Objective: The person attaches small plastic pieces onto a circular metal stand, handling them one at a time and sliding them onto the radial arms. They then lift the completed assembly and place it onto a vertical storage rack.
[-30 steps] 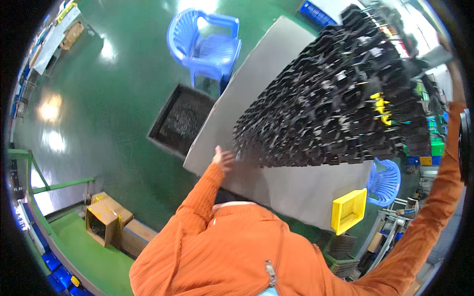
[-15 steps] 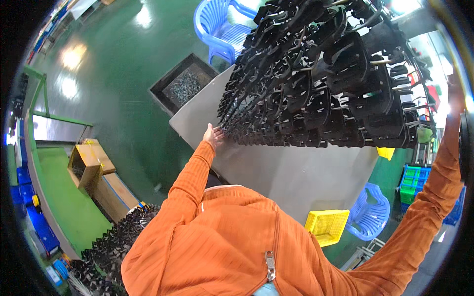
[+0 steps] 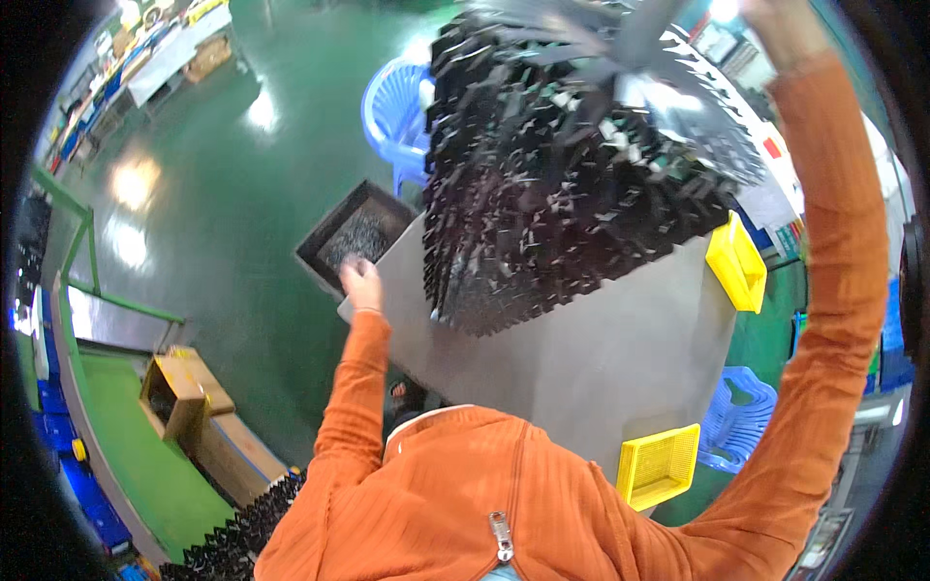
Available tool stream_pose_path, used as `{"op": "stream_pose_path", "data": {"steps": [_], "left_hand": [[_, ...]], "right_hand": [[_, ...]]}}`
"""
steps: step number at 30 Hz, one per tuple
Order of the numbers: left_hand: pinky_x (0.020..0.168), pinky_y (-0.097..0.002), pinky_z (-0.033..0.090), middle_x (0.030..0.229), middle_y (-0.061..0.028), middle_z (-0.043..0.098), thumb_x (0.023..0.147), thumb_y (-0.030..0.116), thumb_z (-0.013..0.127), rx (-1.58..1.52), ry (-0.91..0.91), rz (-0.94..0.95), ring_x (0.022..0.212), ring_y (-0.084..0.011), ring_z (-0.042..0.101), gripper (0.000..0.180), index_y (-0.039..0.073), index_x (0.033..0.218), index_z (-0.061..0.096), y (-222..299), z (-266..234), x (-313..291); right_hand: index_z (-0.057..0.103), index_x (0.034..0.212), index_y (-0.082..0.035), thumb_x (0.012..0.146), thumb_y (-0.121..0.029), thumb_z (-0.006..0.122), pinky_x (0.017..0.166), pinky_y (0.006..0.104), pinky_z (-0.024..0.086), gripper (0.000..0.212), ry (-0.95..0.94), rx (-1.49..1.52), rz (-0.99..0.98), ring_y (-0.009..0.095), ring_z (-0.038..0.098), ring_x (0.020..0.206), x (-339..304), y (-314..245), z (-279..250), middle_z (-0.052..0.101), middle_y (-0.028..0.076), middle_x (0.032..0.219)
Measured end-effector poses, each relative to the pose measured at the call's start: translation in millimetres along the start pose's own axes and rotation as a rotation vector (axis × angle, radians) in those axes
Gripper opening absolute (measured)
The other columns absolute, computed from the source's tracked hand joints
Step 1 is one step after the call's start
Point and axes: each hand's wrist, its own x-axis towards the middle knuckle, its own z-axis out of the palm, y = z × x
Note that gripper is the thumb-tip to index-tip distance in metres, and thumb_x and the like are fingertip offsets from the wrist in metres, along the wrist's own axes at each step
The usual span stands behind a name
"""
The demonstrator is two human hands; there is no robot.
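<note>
My left hand is at the near edge of a dark square tray heaped with small metal pieces. Its fingers look drawn together; whatever they hold, if anything, is too small to make out. Beside it, a dense rack of black toothed parts rises above the grey table, its upper portion smeared by motion. My right hand is raised high at the upper right, next to the rack's top. Its fingers run into the picture's upper edge, so their grip is hidden.
Blue plastic chairs stand behind the tray and at the table's right. Yellow baskets sit at the table's right end and near corner. Cardboard boxes and more black parts lie on my left.
My left hand has left the rack's lower corner for the tray, its fingers drawing together. My right arm has swung inward and up. The rack has turned, and the view has shifted.
</note>
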Motion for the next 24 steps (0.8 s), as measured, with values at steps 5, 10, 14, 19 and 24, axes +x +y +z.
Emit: {"op": "stream_pose_path", "data": {"steps": [5,10,14,19,24], "left_hand": [[0.104,-0.0470,0.034,0.130,-0.0186,0.047,0.093,0.010,0.039,-0.660,0.043,1.078,0.123,-0.0290,0.044,0.037,-0.003,0.127,0.044,380,-155,-40],[0.108,-0.0423,0.028,0.138,-0.0164,0.042,0.075,0.023,0.067,0.149,-0.758,1.805,0.131,-0.0329,0.036,0.067,-0.001,0.134,0.043,511,-192,-99],[0.111,-0.0415,0.023,0.144,-0.0173,0.033,0.074,0.018,0.070,0.307,-1.003,1.753,0.136,-0.0333,0.027,0.075,0.004,0.139,0.034,523,-151,-105],[0.111,-0.0402,0.023,0.147,-0.0172,0.027,0.077,0.010,0.065,0.428,-1.193,1.691,0.137,-0.0317,0.024,0.075,0.004,0.142,0.029,528,-154,-104],[0.110,-0.0399,0.025,0.147,-0.0171,0.029,0.078,0.008,0.062,0.387,-1.204,1.763,0.136,-0.0315,0.027,0.070,0.004,0.141,0.032,538,-133,-107]], "right_hand": [[0.051,0.069,-0.012,0.089,-0.026,0.060,0.059,0.0342,0.051,0.026,-0.004,-0.216,-0.081,0.018,0.057,0.054,-9,-6,4,0.052,0.000,0.054],[0.060,0.077,-0.005,0.090,-0.023,0.057,0.074,0.0388,0.053,0.022,-0.187,-0.268,0.076,0.025,0.067,0.076,-15,-21,38,0.063,0.007,0.066],[0.061,0.070,-0.005,0.090,-0.024,0.057,0.076,0.0336,0.053,0.028,-0.309,-0.251,0.081,0.022,0.068,0.072,-14,-17,33,0.063,0.006,0.064],[0.056,0.073,-0.008,0.089,-0.022,0.055,0.075,0.0327,0.053,0.022,-0.263,-0.262,0.163,0.020,0.067,0.070,-20,-17,32,0.060,0.004,0.061],[0.053,0.084,-0.006,0.090,-0.019,0.052,0.074,0.0343,0.053,0.015,-0.348,-0.182,0.137,0.021,0.067,0.066,-16,-16,5,0.060,0.003,0.061]]}}
